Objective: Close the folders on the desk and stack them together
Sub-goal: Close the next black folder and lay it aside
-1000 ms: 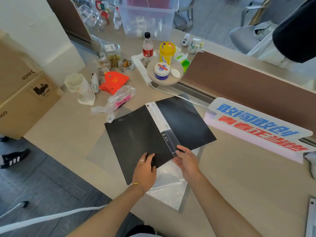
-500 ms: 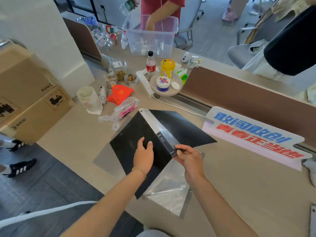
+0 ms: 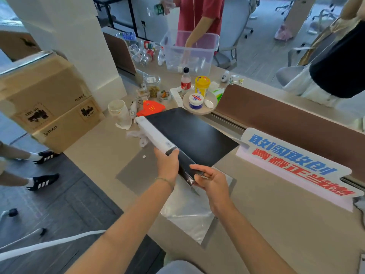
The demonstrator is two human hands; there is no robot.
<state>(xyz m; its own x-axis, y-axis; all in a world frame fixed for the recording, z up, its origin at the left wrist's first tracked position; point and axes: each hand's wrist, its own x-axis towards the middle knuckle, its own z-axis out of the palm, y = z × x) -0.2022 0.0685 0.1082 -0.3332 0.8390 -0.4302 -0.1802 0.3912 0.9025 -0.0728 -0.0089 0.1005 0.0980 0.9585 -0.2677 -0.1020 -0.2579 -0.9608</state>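
Observation:
A black folder [image 3: 189, 135] with a white spine strip lies folded shut on the desk, its spine lifted toward the left. My left hand [image 3: 167, 165] grips the near end of that spine. My right hand [image 3: 211, 180] pinches the folder's near corner from the right. Under the black folder a grey folder [image 3: 138, 173] lies flat, and a clear plastic folder [image 3: 187, 214] sticks out toward the desk's near edge beneath my wrists.
A slanted sign with blue and red characters [image 3: 296, 163] stands right of the folder. Behind it sit a round tray with jars [image 3: 199, 103], a bottle [image 3: 185, 82], a red fries box [image 3: 151, 108] and a paper cup [image 3: 118, 111]. Cardboard boxes [image 3: 47, 103] stand at left. A person reaches into a clear bin [image 3: 189, 52].
The black folder lay open flat; my left hand swung its left cover up and over onto the right half, so it is now folded. My right hand stayed at the near corner.

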